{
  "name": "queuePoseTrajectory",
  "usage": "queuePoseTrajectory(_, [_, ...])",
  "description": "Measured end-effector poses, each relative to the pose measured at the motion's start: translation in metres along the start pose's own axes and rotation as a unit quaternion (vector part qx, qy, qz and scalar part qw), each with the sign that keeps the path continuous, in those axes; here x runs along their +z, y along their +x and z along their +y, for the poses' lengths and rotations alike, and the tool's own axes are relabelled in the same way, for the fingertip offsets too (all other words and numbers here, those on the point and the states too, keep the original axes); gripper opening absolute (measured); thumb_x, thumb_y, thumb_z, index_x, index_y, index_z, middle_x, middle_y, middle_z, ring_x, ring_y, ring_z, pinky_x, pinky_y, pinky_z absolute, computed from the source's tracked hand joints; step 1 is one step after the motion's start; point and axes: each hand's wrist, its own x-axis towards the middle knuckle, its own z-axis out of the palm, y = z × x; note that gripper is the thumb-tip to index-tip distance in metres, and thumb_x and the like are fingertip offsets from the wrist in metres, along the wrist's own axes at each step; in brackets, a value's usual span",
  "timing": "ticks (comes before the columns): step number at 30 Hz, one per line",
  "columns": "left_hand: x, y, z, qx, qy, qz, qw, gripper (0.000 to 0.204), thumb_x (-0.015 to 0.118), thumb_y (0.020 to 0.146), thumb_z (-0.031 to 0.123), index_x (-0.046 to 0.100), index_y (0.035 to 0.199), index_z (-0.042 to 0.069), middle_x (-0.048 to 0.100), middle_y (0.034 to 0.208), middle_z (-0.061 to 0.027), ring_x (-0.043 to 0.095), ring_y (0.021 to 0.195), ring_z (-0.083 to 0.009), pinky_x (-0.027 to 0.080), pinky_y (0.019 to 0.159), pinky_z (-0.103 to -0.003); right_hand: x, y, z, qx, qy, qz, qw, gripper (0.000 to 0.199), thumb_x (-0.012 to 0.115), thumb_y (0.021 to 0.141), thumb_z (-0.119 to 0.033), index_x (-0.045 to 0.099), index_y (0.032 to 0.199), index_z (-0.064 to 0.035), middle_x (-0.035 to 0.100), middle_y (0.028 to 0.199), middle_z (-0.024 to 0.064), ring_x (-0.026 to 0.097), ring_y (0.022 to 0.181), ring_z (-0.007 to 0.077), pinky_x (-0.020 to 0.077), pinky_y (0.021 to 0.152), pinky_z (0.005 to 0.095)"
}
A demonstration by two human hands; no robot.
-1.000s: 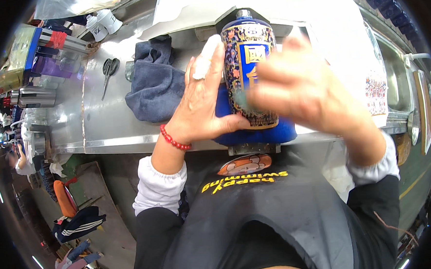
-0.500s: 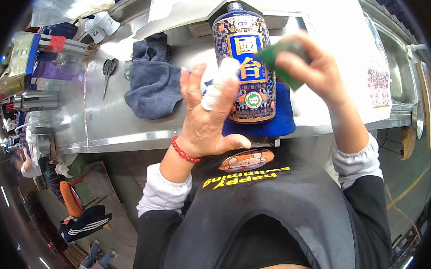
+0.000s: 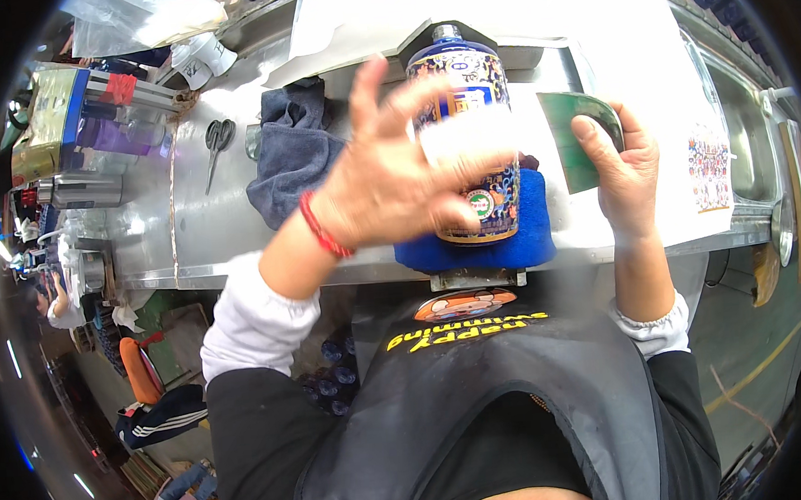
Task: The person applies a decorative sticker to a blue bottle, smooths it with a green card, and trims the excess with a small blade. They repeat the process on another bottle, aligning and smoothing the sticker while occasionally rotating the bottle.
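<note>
Holding green card (image 3: pixel 579 138) clear beside bottle (image 3: pixel 467 138), right hand (image 3: pixel 627 170).

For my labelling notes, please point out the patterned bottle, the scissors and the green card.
patterned bottle (image 3: pixel 470 83): head view, upper body.
scissors (image 3: pixel 217 140): head view, at the pivot.
green card (image 3: pixel 574 141): head view, flat face.

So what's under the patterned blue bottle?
The bottle lies on a blue pad on the metal bench. The left hand covers its middle.

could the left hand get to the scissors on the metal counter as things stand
Probably yes: the left hand is open and holds nothing, and only the grey cloth lies between it and the scissors.
</note>
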Motion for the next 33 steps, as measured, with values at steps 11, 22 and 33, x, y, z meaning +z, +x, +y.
queuePoseTrajectory(11, [0.034, -0.033, 0.079, -0.217, -0.014, 0.063, 0.974, 0.098, 0.084, 0.076, 0.042, 0.041, 0.156, 0.005, 0.045, 0.155, -0.0201, 0.036, 0.146, -0.0454, 0.003, 0.12, -0.069, 0.035, -0.001, -0.006, 0.049, 0.116, -0.032, 0.992, 0.019, 0.071, 0.099, -0.018, 0.066, 0.107, -0.0026, 0.07, 0.089, 0.0026, 0.068, 0.07, 0.0098, 0.0551, 0.06, 0.0225])
queuePoseTrajectory(22, [0.038, -0.043, 0.076, -0.252, -0.055, 0.049, 0.965, 0.123, 0.087, 0.069, 0.054, 0.025, 0.161, -0.001, 0.037, 0.157, -0.0281, 0.035, 0.144, -0.0496, 0.011, 0.119, -0.067, 0.011, -0.018, 0.011, -0.079, -0.107, -0.062, 0.989, 0.039, 0.052, 0.104, -0.001, 0.056, 0.143, -0.0037, 0.061, 0.141, 0.0149, 0.062, 0.117, 0.0157, 0.0586, 0.086, 0.0259])
queuePoseTrajectory(33, [0.044, -0.049, 0.075, -0.221, -0.081, 0.087, 0.968, 0.109, 0.076, 0.084, 0.053, 0.022, 0.162, -0.002, 0.047, 0.154, -0.0225, 0.037, 0.147, -0.0451, 0.011, 0.121, -0.064, 0.018, -0.037, 0.009, -0.268, -0.325, -0.198, 0.885, 0.064, 0.071, 0.092, -0.037, 0.057, 0.145, -0.0039, 0.051, 0.148, 0.0248, 0.055, 0.128, 0.0409, 0.0457, 0.107, 0.0457])
